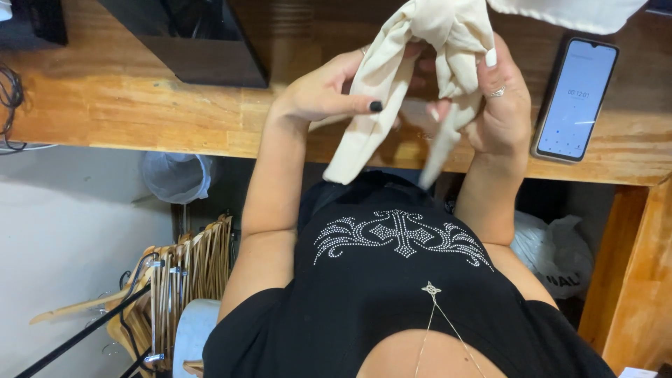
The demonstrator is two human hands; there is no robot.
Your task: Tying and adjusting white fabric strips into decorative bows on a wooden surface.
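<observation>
A cream cloth (pixel 420 56) is bunched up above the wooden table (pixel 140 112). My left hand (pixel 329 87) pinches one hanging fold of it, thumb with dark nail polish on top. My right hand (pixel 500 98), with a ring and light nails, grips another bunched part, and a narrow strip hangs below it. More of the cloth runs off the top edge of the view. Both hands are close together over the table's near edge.
A phone (pixel 575 98) with a lit screen lies on the table to the right. A dark box (pixel 189 35) stands at the back left. Below are wooden hangers (pixel 182 273), a plastic-lined bin (pixel 175 175) and a white bag (pixel 556 252).
</observation>
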